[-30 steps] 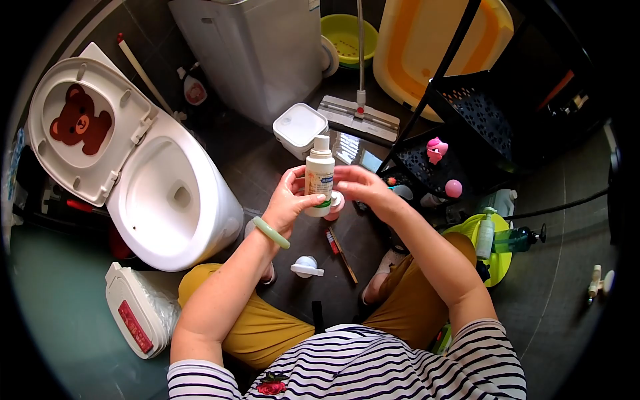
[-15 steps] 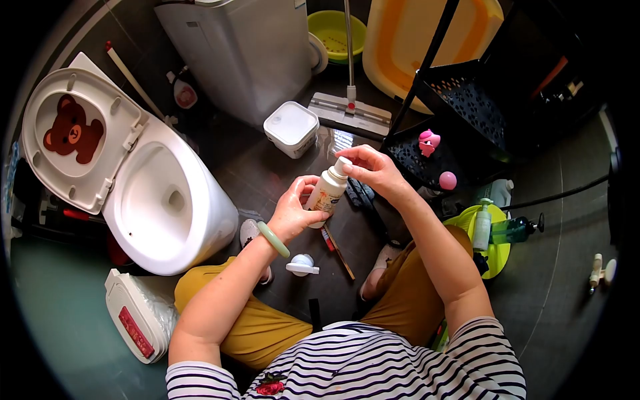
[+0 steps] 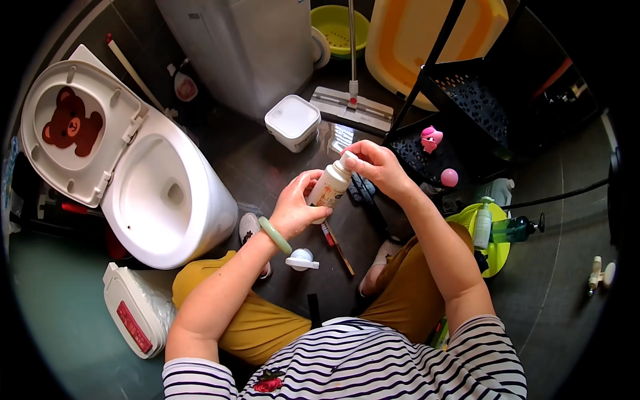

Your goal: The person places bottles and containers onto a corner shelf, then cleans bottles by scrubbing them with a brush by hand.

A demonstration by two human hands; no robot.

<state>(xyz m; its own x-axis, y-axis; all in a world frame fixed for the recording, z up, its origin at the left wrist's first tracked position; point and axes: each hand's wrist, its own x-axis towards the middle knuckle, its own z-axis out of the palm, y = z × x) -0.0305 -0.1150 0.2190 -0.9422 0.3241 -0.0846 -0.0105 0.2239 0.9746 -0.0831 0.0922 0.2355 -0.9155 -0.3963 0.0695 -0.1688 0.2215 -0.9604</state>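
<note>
A small white bottle point(image 3: 328, 189) with a printed label is held tilted in front of me, above the dark floor. My left hand point(image 3: 298, 205) is wrapped round its body, a pale green bangle point(image 3: 275, 235) on that wrist. With thumb and fingers, my right hand point(image 3: 375, 165) grips the white cap point(image 3: 349, 160) at the bottle's top. The cap still sits at the bottle's neck; whether it is loose I cannot tell. On the floor below lie a white and pale blue plastic piece point(image 3: 302, 260) and a thin wooden-handled brush point(image 3: 339, 249).
At the left stands an open toilet point(image 3: 207, 200), with a lidded bin point(image 3: 133, 313) below it. A square white tub point(image 3: 293, 120) and a flat mop head point(image 3: 353, 107) are ahead. Right, a black rack point(image 3: 467, 107) stands near a yellow-green basin point(image 3: 497, 263) holding bottles.
The bottle and both hands have shifted very slightly up and to the right. The grip on body and cap is the same, and the view has moved a little.
</note>
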